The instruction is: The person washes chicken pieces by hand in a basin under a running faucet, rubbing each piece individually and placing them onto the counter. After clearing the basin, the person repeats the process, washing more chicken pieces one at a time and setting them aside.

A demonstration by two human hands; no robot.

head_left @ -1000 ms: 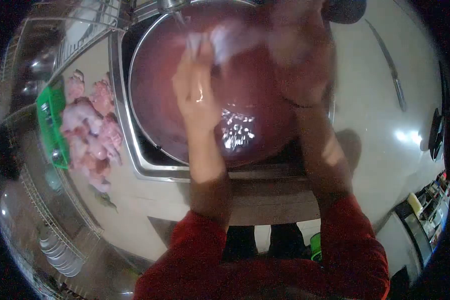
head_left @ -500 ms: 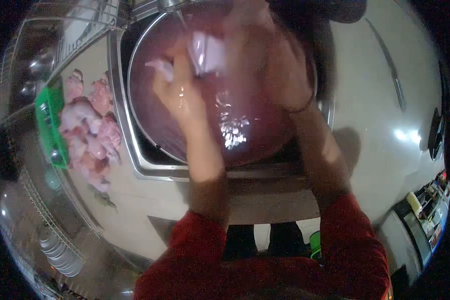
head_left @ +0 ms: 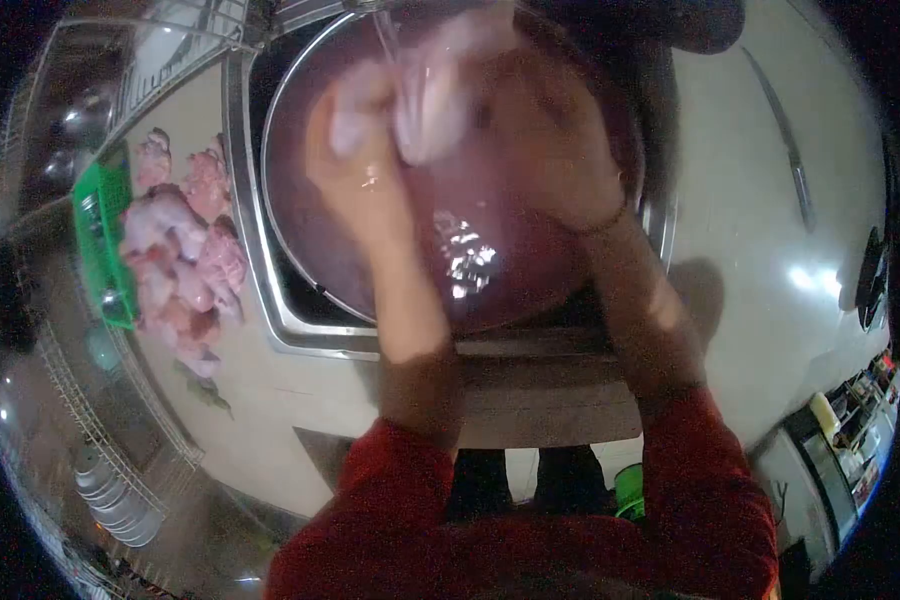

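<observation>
A large round metal basin [head_left: 267,190] full of pinkish water sits in the sink. Above the water is a pale, wet piece of raw chicken [head_left: 432,105], blurred by motion, under a thin stream from the tap. My left hand [head_left: 358,180] curls around its left part, with pale flesh showing between thumb and fingers. From the right, my right hand [head_left: 560,150] grips the same chicken; its fingers are smeared and partly hidden. More raw chicken [head_left: 180,265] lies heaped on the counter left of the sink.
A green basket [head_left: 103,255] stands beyond the heap, near a wire rack [head_left: 185,40]. On the right counter lies a long knife [head_left: 792,150]. The metal sink rim [head_left: 260,280] borders the basin. A green bucket [head_left: 629,490] is on the floor.
The chicken has shifted and turned between my hands under the stream. My right hand has come lower and nearer, while the left has moved only slightly.
</observation>
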